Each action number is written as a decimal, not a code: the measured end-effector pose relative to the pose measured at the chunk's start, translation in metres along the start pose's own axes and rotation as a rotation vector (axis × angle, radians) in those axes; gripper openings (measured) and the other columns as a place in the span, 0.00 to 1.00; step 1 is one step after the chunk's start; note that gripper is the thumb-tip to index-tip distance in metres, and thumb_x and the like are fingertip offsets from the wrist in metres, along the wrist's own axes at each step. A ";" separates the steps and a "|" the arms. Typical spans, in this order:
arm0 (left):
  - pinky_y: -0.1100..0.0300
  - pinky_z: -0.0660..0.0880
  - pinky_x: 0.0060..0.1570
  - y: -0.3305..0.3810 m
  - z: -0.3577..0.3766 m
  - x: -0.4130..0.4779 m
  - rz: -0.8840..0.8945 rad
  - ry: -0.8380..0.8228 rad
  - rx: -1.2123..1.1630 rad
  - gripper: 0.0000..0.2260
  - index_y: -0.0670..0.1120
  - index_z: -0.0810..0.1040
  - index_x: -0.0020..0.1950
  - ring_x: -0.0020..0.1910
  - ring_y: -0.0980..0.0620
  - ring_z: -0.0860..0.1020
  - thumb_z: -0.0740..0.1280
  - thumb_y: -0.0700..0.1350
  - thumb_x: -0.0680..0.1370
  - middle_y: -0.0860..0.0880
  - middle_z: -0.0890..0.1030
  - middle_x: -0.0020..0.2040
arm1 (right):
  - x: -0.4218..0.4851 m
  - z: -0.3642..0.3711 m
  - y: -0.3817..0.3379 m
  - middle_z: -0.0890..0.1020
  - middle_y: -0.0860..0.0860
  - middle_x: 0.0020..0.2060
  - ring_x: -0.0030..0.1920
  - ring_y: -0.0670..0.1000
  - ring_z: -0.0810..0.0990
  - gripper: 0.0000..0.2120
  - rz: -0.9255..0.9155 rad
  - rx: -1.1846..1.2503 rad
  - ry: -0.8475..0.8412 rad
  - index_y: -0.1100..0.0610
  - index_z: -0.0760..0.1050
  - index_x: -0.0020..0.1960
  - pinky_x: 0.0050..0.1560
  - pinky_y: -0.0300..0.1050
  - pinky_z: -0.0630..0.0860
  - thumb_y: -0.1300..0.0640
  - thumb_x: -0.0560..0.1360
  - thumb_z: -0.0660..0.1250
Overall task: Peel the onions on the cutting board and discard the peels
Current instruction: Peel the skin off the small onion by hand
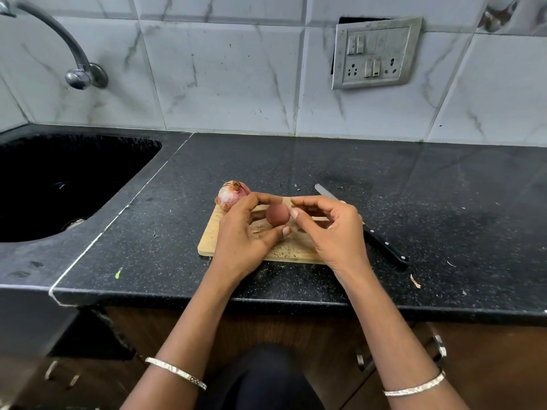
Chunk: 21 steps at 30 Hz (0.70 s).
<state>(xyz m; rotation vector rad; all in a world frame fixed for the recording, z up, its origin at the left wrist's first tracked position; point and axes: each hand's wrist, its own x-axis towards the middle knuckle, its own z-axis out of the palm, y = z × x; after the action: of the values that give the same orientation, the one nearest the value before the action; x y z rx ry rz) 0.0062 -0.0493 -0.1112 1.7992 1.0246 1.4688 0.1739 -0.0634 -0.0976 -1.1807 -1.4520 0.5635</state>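
Note:
A small reddish onion [277, 215] is held above the wooden cutting board [210, 240], gripped between the thumb and fingers of my left hand [247, 232]. My right hand [331, 229] is just to its right, fingers curled, with the thumb tip touching the onion's side. A second, larger onion [230, 195] with papery pink skin lies at the board's far left corner, behind my left hand. Small peel scraps lie on the board near its front edge.
A black-handled knife [381, 241] lies on the dark granite counter [444, 202] right of the board. A black sink [59, 184] with a tap [74, 63] is at the left. A peel scrap [415, 281] lies near the counter's front right.

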 end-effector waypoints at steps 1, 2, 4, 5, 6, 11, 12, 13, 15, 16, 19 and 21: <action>0.67 0.78 0.56 0.000 0.000 0.000 0.018 -0.002 0.025 0.19 0.46 0.81 0.59 0.55 0.55 0.83 0.80 0.38 0.70 0.51 0.84 0.55 | 0.000 0.000 0.000 0.87 0.43 0.47 0.50 0.43 0.85 0.08 -0.029 -0.011 -0.024 0.52 0.86 0.54 0.54 0.51 0.82 0.59 0.75 0.75; 0.67 0.77 0.56 0.001 0.000 0.000 0.030 -0.003 0.049 0.19 0.46 0.81 0.58 0.55 0.55 0.83 0.81 0.39 0.70 0.51 0.84 0.55 | 0.000 0.001 0.000 0.87 0.43 0.48 0.52 0.43 0.85 0.08 -0.053 -0.018 -0.039 0.52 0.86 0.54 0.55 0.50 0.82 0.58 0.75 0.75; 0.68 0.77 0.55 0.003 0.000 0.000 0.036 -0.001 0.071 0.18 0.46 0.82 0.57 0.54 0.55 0.83 0.81 0.39 0.70 0.52 0.84 0.54 | 0.000 0.001 0.000 0.87 0.44 0.49 0.53 0.43 0.85 0.08 -0.081 -0.004 -0.055 0.54 0.86 0.54 0.56 0.50 0.82 0.58 0.75 0.75; 0.68 0.77 0.54 0.003 0.000 0.000 0.036 -0.001 0.071 0.18 0.46 0.82 0.57 0.54 0.55 0.83 0.80 0.38 0.70 0.53 0.84 0.53 | 0.000 0.002 0.001 0.88 0.45 0.48 0.53 0.42 0.85 0.08 -0.086 0.006 -0.055 0.54 0.87 0.54 0.56 0.49 0.82 0.59 0.75 0.76; 0.68 0.77 0.54 0.004 -0.001 0.000 0.036 -0.001 0.071 0.17 0.45 0.82 0.56 0.53 0.56 0.84 0.80 0.37 0.70 0.53 0.85 0.53 | 0.000 0.002 0.001 0.88 0.45 0.47 0.51 0.41 0.85 0.08 -0.088 0.007 -0.048 0.55 0.87 0.53 0.55 0.47 0.82 0.59 0.74 0.76; 0.67 0.79 0.53 0.002 0.000 -0.001 0.003 0.004 0.076 0.19 0.44 0.81 0.57 0.51 0.57 0.84 0.81 0.35 0.69 0.52 0.85 0.53 | 0.000 0.001 0.002 0.88 0.45 0.42 0.46 0.41 0.85 0.04 -0.090 -0.028 -0.014 0.55 0.88 0.48 0.51 0.43 0.82 0.61 0.73 0.77; 0.67 0.79 0.53 0.001 0.000 -0.001 -0.004 0.006 0.082 0.20 0.44 0.81 0.57 0.51 0.57 0.84 0.81 0.35 0.68 0.52 0.85 0.53 | 0.000 0.001 0.003 0.88 0.45 0.41 0.45 0.42 0.85 0.04 -0.087 -0.029 -0.015 0.55 0.88 0.47 0.50 0.44 0.82 0.61 0.73 0.77; 0.67 0.79 0.53 0.001 0.000 -0.001 -0.007 0.006 0.088 0.20 0.44 0.81 0.57 0.51 0.58 0.84 0.81 0.35 0.68 0.52 0.84 0.53 | 0.000 0.001 0.003 0.88 0.45 0.41 0.44 0.42 0.85 0.04 -0.083 -0.030 -0.016 0.55 0.88 0.47 0.50 0.45 0.82 0.61 0.73 0.77; 0.66 0.79 0.53 0.001 0.000 -0.001 -0.006 0.005 0.100 0.19 0.44 0.81 0.57 0.51 0.57 0.84 0.81 0.35 0.68 0.52 0.84 0.53 | 0.000 0.001 0.003 0.87 0.45 0.40 0.43 0.43 0.85 0.04 -0.080 -0.032 -0.018 0.54 0.88 0.47 0.48 0.46 0.82 0.60 0.73 0.77; 0.65 0.80 0.54 0.001 0.000 -0.001 -0.006 0.003 0.103 0.19 0.44 0.81 0.56 0.51 0.57 0.84 0.81 0.36 0.68 0.52 0.84 0.53 | 0.000 0.001 0.003 0.87 0.45 0.39 0.43 0.43 0.85 0.04 -0.082 -0.038 -0.017 0.53 0.88 0.46 0.48 0.46 0.82 0.60 0.73 0.77; 0.62 0.81 0.54 0.002 0.001 -0.001 -0.013 -0.006 0.111 0.20 0.45 0.81 0.56 0.51 0.56 0.84 0.82 0.36 0.68 0.52 0.84 0.53 | 0.000 0.001 0.003 0.87 0.44 0.38 0.41 0.43 0.85 0.04 -0.096 -0.072 0.000 0.54 0.88 0.45 0.47 0.44 0.81 0.62 0.73 0.76; 0.61 0.81 0.54 0.002 0.001 -0.001 -0.012 -0.011 0.115 0.20 0.45 0.81 0.56 0.51 0.56 0.84 0.82 0.37 0.68 0.52 0.84 0.53 | 0.001 0.002 0.004 0.87 0.44 0.38 0.41 0.44 0.85 0.03 -0.100 -0.086 0.014 0.55 0.88 0.44 0.46 0.42 0.81 0.62 0.73 0.76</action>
<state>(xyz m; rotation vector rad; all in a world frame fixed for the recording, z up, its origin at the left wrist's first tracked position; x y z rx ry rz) 0.0075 -0.0516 -0.1104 1.8751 1.1334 1.4169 0.1734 -0.0607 -0.1010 -1.1692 -1.5273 0.4270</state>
